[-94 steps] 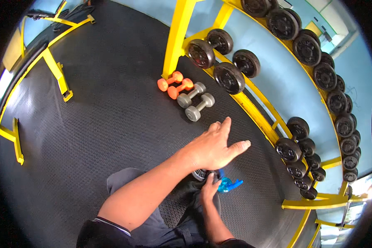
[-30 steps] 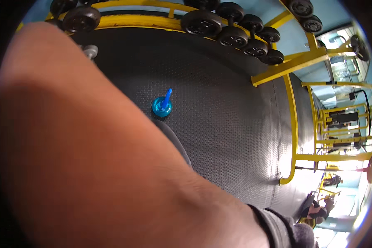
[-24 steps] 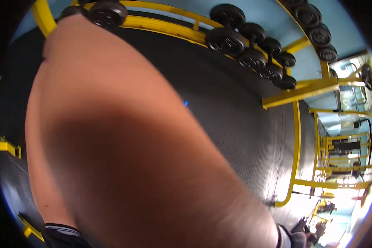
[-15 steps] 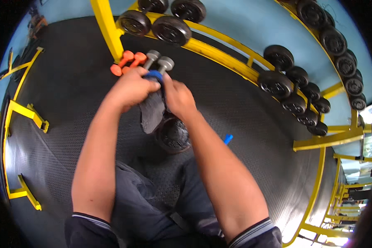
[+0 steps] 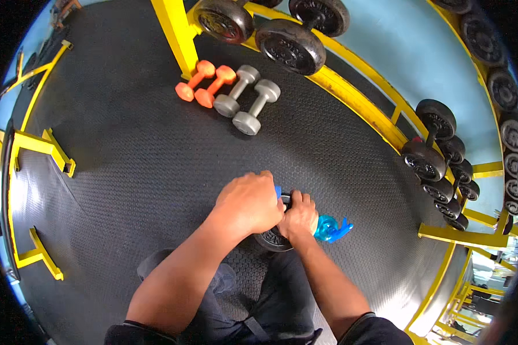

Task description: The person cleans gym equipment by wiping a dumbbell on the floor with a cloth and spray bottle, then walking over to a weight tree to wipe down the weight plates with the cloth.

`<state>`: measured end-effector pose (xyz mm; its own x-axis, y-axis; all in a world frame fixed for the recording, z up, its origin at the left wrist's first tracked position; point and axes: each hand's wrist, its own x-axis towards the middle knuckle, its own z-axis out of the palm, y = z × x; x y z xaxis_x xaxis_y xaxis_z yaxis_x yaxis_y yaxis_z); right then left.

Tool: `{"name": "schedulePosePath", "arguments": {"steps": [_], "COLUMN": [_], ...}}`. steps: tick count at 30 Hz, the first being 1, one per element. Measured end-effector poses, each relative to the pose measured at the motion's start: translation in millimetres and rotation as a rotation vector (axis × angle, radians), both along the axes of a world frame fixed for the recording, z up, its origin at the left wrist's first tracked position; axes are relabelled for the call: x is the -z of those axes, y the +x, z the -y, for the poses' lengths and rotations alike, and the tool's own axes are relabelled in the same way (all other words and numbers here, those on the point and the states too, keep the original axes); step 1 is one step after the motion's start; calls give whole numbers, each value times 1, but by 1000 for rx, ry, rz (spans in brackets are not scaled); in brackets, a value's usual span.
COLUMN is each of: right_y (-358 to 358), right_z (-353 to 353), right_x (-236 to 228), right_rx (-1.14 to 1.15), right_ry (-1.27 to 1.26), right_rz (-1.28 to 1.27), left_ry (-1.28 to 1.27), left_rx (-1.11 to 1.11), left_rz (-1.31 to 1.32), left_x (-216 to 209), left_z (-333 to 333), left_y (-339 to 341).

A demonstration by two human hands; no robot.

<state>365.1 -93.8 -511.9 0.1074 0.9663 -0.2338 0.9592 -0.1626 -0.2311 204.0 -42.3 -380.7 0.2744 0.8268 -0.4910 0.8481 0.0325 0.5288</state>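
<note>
Black textured rubber floor [image 5: 126,144], pale-blue wall [image 5: 380,43] behind a yellow rack [image 5: 177,34] loaded with black round-headed dumbbells [image 5: 290,47]. Left hand [image 5: 249,202] curled, knuckles up, a scrap of blue material [image 5: 278,191] at its edge; cannot tell what, if anything, pinched inside. Right hand [image 5: 299,218] bent-fingered over the middle of another black dumbbell [image 5: 275,240], near the knees; cannot tell how tightly closed. Blue spray bottle [image 5: 327,229] just beside the right hand. Farther ahead, near the rack's upright: two orange dumbbells [image 5: 204,69], two grey dumbbells [image 5: 247,122], side by side.
</note>
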Motion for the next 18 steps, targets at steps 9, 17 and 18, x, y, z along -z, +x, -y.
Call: {"name": "schedulePosePath", "arguments": {"steps": [9, 17, 18], "right_y": [5, 16, 21], "right_z": [4, 7, 4], "right_x": [14, 21, 21], "right_rx": [-121, -211, -203], "right_ry": [88, 78, 108], "right_rz": [-14, -110, -114], "left_ry": [-422, -652, -754], "left_rx": [-268, -440, -458], "left_rz": [98, 166, 194], "left_x": [51, 71, 64], "left_z": [7, 94, 93], "left_y": [-35, -32, -24]}}
